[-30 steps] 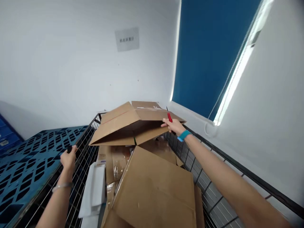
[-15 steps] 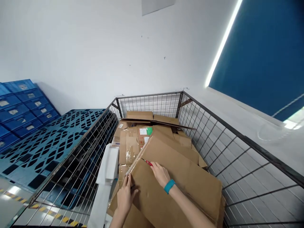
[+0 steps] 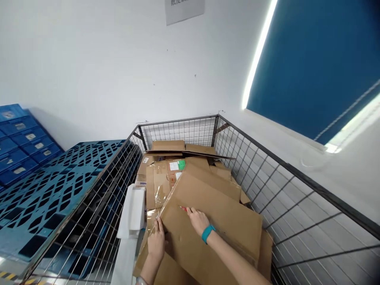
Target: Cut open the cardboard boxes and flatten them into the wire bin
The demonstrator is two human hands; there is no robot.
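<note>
Far left, blue crates (image 3: 18, 136) stack against the wall, and blue pallets (image 3: 59, 182) lean along the wire cage (image 3: 267, 166). Inside the cage, at its left side, a white foam piece (image 3: 133, 208) stands on edge beside the flattened cardboard.

The left hand (image 3: 156, 241) lies on the near-left edge of the top cardboard sheet (image 3: 213, 221), fingers pressed together and flat along that edge; I cannot tell whether the thumb hooks underneath. Loose clear tape (image 3: 158, 190) trails off the boxes just beyond it.

Just right of it, the right hand (image 3: 197, 221), with a teal band (image 3: 208, 233) at the wrist, rests on the same sheet. Its grip is closed around a red cutter (image 3: 183, 208), whose tip points left, close to the left fingers. Whether the blade is out is too small to tell.

The sheet lies tilted on the pile in the near half of the cage, its far edge on other boxes (image 3: 175, 158).

Risks, as I judge them: with the 2 hands this close, a slip of the cutter toward the left could nick the left fingers. The tilted sheet could slide on the loose pile under pressure and throw both hands off. The trailing tape could also snag the cutter.
</note>
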